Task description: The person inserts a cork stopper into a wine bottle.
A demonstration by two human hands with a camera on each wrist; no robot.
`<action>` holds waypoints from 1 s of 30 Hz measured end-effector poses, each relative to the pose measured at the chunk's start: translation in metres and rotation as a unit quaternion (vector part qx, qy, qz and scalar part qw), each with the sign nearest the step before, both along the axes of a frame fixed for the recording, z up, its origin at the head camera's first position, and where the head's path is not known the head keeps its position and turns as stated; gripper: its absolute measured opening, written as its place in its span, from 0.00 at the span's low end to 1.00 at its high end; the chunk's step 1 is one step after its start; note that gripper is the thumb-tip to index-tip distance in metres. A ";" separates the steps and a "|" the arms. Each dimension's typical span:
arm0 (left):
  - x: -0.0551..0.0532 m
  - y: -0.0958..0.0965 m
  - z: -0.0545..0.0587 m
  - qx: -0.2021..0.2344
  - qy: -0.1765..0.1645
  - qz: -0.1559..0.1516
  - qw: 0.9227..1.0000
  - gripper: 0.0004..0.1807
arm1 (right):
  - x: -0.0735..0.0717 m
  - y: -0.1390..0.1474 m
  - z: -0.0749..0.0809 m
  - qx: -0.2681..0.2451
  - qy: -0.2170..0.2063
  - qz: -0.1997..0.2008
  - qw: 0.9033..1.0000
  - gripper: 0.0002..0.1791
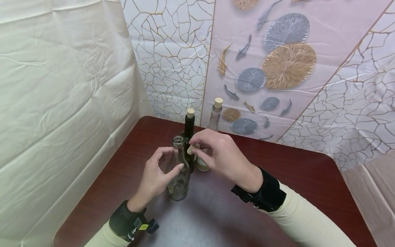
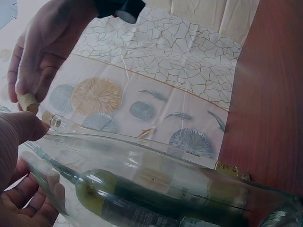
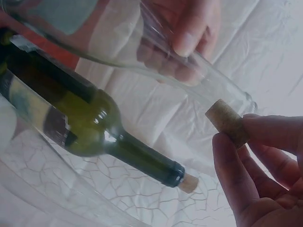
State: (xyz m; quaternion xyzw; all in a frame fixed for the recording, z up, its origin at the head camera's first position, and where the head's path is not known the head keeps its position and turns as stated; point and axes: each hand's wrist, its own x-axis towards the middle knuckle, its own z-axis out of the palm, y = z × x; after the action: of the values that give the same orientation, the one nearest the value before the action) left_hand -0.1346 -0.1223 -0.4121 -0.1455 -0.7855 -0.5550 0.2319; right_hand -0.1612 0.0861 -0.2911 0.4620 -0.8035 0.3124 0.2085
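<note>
A clear glass bottle (image 1: 178, 187) with an uncorked mouth stands on the table, and my left hand (image 1: 154, 175) holds it about the neck and shoulder between thumb and fingers. Close beside that mouth, my right hand (image 1: 226, 156) pinches a cork (image 3: 228, 122) between thumb and fingertips. The cork is apart from the bottle's rim. Directly behind stands a dark green wine bottle (image 3: 147, 158) with a cork in its neck. To its right is another clear bottle (image 1: 215, 120), also corked and partly hidden by my right hand.
The bottles stand on a dark red-brown table (image 1: 293, 178) with rounded far corners. A patterned cloth (image 1: 176, 58) hangs behind the table, and a cream cloth (image 1: 61, 113) hangs along the left side.
</note>
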 end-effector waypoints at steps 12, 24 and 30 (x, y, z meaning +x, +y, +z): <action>0.015 0.006 0.029 -0.006 0.017 -0.007 1.000 0.23 | -0.011 -0.008 0.034 -0.005 0.040 0.019 0.999 0.09; 0.014 0.004 0.028 -0.001 0.020 -0.013 1.000 0.23 | -0.010 -0.028 0.047 -0.001 0.050 0.033 0.998 0.08; 0.014 0.002 0.026 -0.002 0.017 -0.024 1.000 0.23 | -0.009 -0.033 0.044 0.013 0.053 0.033 0.998 0.08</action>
State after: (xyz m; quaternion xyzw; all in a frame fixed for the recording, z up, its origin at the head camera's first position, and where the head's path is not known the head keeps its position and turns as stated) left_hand -0.1211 -0.1204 -0.3858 -0.1742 -0.7790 -0.5559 0.2319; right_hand -0.1706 0.0530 -0.2476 0.5069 -0.7794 0.2843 0.2341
